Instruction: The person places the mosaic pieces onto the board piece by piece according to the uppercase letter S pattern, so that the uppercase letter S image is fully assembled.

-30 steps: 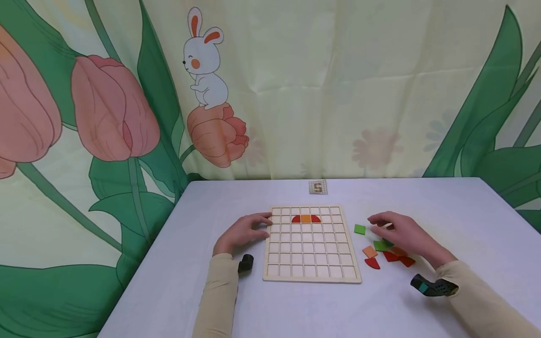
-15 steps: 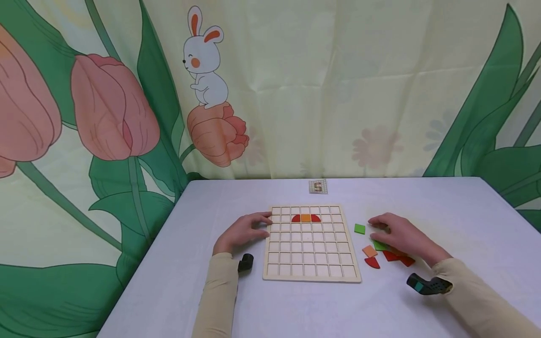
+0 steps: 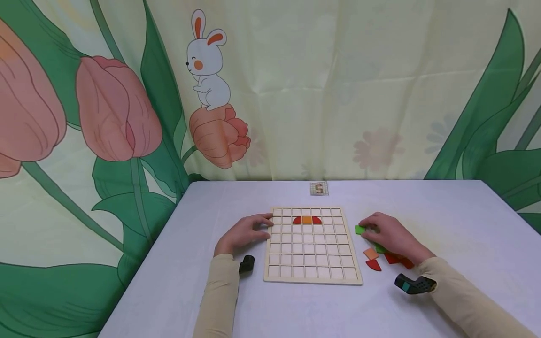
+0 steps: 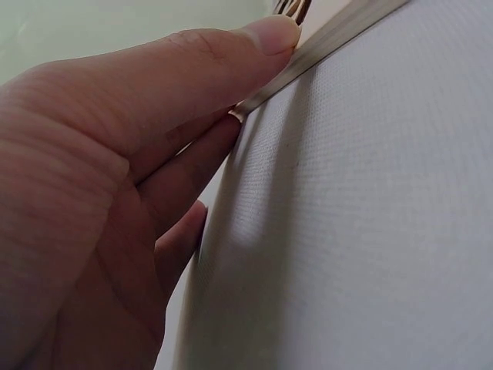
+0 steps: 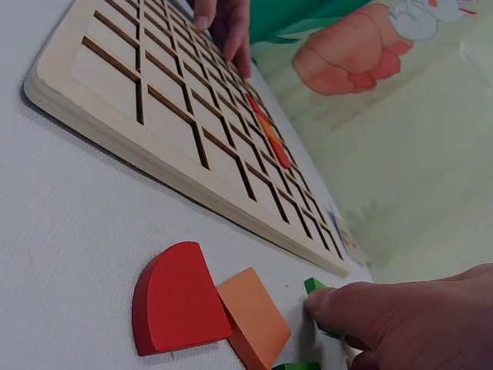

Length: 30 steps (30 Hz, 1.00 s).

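Note:
My left hand (image 3: 245, 234) rests at the left edge of a wooden grid board (image 3: 313, 282), its thumb and fingertips touching the rim. In the second row of the grid lie an orange square tile (image 3: 307, 219) and two red curved tiles (image 3: 297, 220), one on either side of it. Right of the board, my right hand (image 3: 393, 237) pinches a green square tile (image 3: 359, 229) between thumb and fingers. The right wrist view shows the thumb on that green tile (image 5: 312, 285). Its fingers behind are mostly hidden.
Near the right hand lie a loose orange tile (image 3: 371, 254), a red quarter-round tile (image 3: 374, 265), another green tile (image 3: 380, 249) and red tiles (image 3: 391, 258), partly under the hand. A small pattern card (image 3: 319, 188) lies behind the board. A printed curtain (image 3: 296, 94) hangs at the back.
My right hand has moved left from over the loose tiles to the separate green tile, and its fingers have closed on it. The left hand stays at the board's edge.

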### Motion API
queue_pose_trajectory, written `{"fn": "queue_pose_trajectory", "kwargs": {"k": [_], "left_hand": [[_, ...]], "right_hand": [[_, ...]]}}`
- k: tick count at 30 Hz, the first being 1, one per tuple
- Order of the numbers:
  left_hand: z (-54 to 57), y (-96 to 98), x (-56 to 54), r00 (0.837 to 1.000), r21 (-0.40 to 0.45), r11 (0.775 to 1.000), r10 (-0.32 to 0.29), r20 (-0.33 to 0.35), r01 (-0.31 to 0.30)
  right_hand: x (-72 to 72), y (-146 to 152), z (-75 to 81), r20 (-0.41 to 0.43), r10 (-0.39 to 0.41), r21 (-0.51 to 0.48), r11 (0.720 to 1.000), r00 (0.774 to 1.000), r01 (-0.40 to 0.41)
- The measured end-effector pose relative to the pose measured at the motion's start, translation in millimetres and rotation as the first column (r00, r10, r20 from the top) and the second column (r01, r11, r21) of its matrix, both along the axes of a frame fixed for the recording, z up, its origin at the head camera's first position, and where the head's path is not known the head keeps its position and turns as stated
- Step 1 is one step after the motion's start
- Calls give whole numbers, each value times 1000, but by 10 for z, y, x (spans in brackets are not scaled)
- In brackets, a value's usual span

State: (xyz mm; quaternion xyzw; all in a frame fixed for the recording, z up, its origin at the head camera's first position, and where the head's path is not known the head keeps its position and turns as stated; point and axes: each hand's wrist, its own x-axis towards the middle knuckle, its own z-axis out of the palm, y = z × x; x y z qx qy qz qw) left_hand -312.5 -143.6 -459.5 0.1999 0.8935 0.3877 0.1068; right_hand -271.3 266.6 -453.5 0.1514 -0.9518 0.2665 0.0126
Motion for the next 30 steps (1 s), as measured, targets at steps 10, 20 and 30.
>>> {"fn": "queue_pose_trajectory", "kwargs": {"k": [10,20,30], "left_hand": [[-3,1,-20,1000,-2,1000,-7,-8,7],[-11,-4,-14,1000,5,1000,-6,-5,6],[-29,-5,-28,1000,3,1000,-5,3,5]], "right_hand": [[-32,-52,6,1,3,-12,1000,1000,-3],[-65,-201,96,-5,17,-65,998,1000,-17],[-159,-611,140,4,130,-72,989,992,-129]]}}
